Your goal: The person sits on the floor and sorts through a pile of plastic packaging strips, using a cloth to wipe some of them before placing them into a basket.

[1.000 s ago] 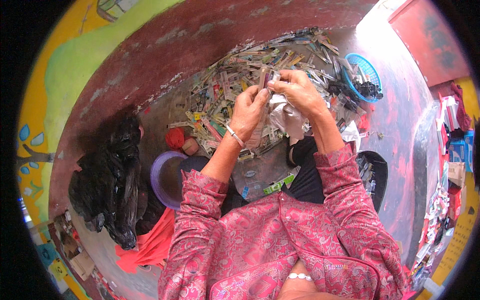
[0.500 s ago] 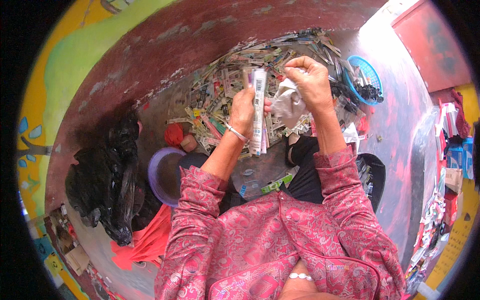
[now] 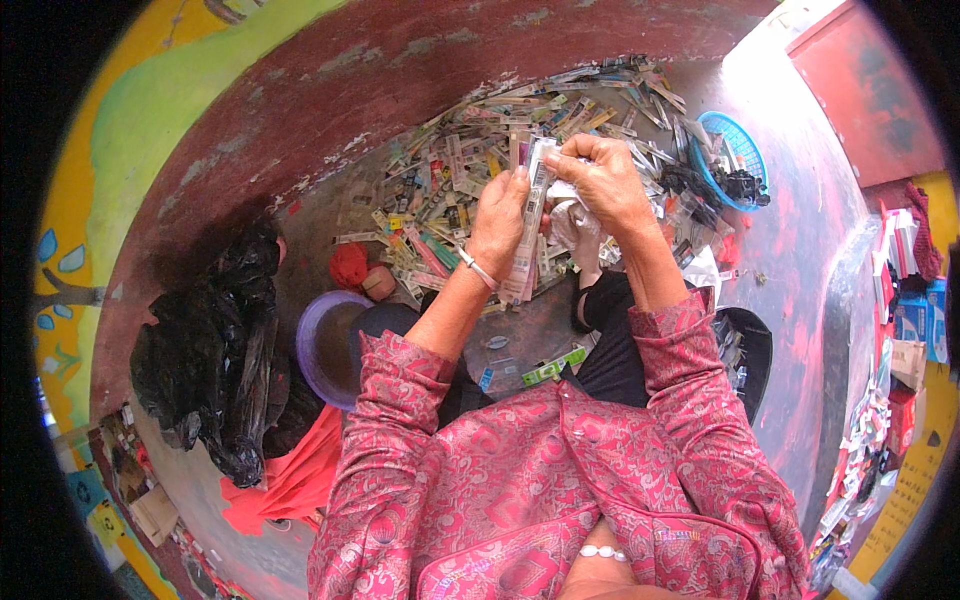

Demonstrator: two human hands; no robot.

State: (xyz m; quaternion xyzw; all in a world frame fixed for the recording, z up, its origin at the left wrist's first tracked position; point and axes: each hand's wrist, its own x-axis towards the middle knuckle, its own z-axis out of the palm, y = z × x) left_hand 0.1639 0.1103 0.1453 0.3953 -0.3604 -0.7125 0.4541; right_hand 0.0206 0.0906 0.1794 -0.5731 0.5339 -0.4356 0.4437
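Observation:
My left hand [image 3: 498, 218] is closed round a few long, narrow, printed packets [image 3: 521, 268], which stand tilted with their tops leaning to the right. At the upper end of the front packet are the pinched thumb and forefinger of my right hand [image 3: 612, 188]. A crumpled white cloth [image 3: 573, 222] is tucked in the right hand and hangs below its fingers. Whether the fingertips grip the packet or only touch it cannot be made out. Beyond both hands spreads a heap of similar slim packets [image 3: 455, 165] on the floor.
A blue mesh basket [image 3: 742, 150] stands at the far right of the heap. To my left are a purple-rimmed tub [image 3: 312, 350], black plastic bags [image 3: 205, 350] and red plastic sheeting [image 3: 295, 475]. A green packet [image 3: 554, 366] lies near my legs. A dark red wall [image 3: 300, 110] curves behind.
My right hand has moved left and slightly down with the cloth, from beside the packets to the front packet's upper end. The packets in my left hand now lean more to the right.

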